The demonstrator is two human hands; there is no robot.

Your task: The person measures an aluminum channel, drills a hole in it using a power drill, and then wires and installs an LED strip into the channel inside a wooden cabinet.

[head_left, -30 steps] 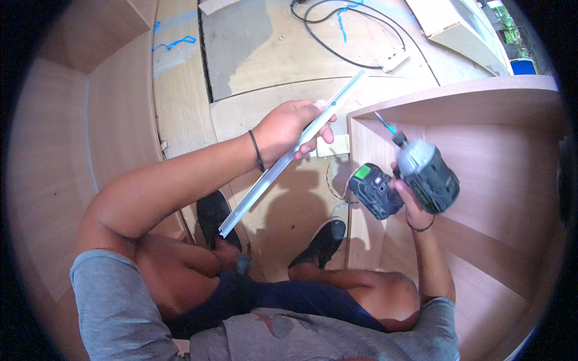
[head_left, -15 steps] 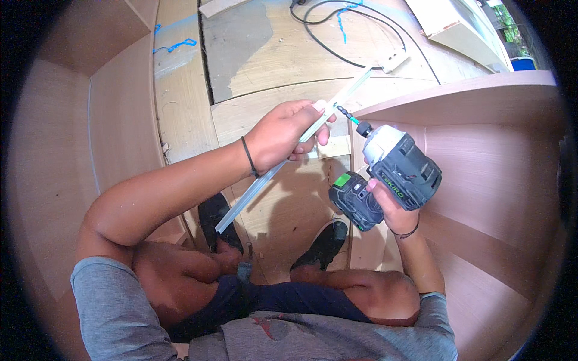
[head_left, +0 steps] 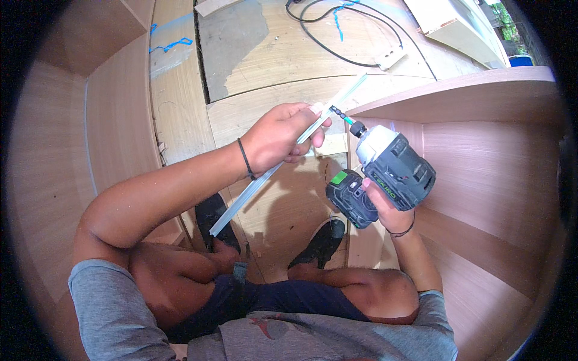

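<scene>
My left hand (head_left: 288,133) is closed around a long, thin, pale translucent strip (head_left: 242,200), which slants from near my foot up to the right. The thumb lies along its top side. In my right hand (head_left: 388,204) is a cordless drill (head_left: 397,168) with a white and dark body and a dark battery (head_left: 351,198) marked green. Its bit (head_left: 344,116), dark with a green band, points up and left. The tip meets the strip just beyond my left thumb; whether it has entered the strip I cannot tell.
Wood-grain cabinet panels rise at left (head_left: 120,114) and right (head_left: 481,162). On the wooden floor ahead lie a coiled black cable (head_left: 304,24) with a white socket block (head_left: 392,59) and blue tape scraps (head_left: 171,45). A white board (head_left: 460,36) stands far right. My dark shoes (head_left: 319,243) are below.
The drill has shifted slightly left and its bit tip sits closer to my left thumb. The strip has moved a little left and down at its lower end. Both hands keep their hold.
</scene>
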